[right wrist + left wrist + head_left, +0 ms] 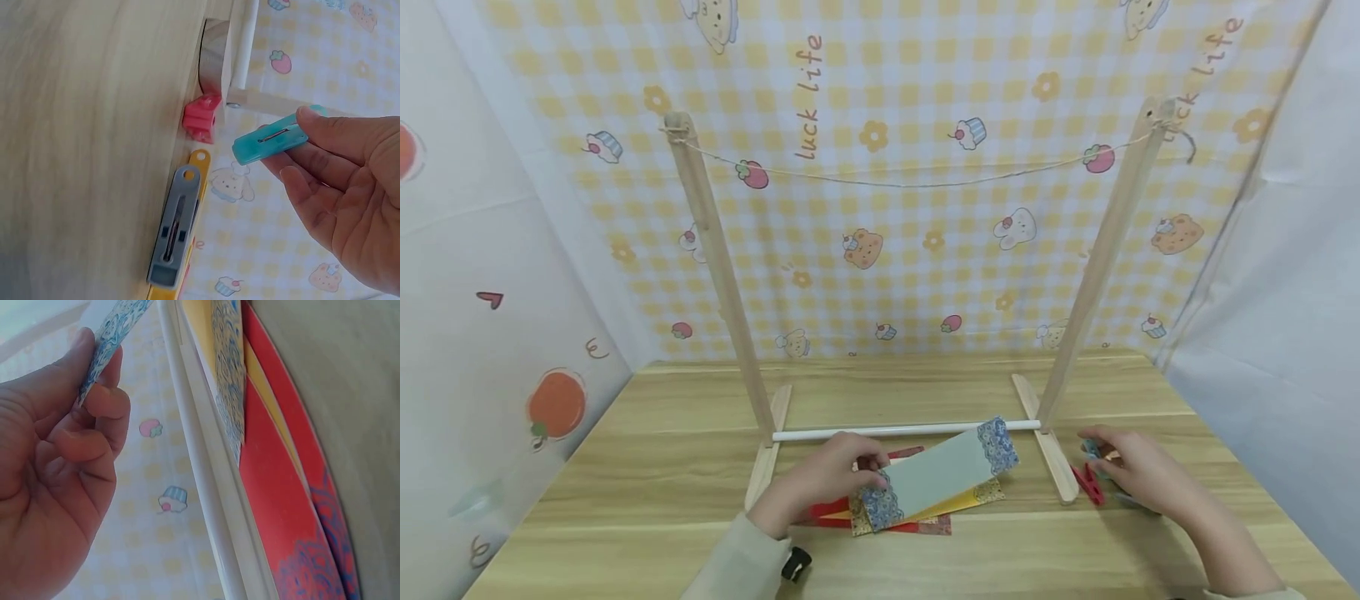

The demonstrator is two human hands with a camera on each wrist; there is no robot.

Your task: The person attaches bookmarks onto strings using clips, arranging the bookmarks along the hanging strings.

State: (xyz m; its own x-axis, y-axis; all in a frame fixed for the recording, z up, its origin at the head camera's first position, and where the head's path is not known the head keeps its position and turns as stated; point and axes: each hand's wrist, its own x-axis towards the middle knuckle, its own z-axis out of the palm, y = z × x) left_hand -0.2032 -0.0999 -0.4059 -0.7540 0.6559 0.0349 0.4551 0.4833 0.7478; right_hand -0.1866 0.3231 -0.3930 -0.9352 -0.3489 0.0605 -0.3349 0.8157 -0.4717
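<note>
In the head view my left hand [838, 471] pinches the left end of a pale green paper strip [936, 477] with blue patterned ends, held tilted above other strips. The left wrist view shows thumb and fingers on its patterned corner [112, 344]. Below it lie a yellow strip [966, 500] and red strips [275, 481]. My right hand [1150, 475] pinches a teal clothespin [269, 142] between thumb and fingers, lifted off the table. A red clothespin [202, 119], a grey clothespin [177, 225] and a yellow one [200, 161] lie near that hand.
A wooden stand rises behind the strips, with a left post [722, 267] and a right post [1097, 267]. A thin string [910, 185] sags between their tops. A white rod [902, 431] joins the feet. Behind hangs a checked cloth [910, 275].
</note>
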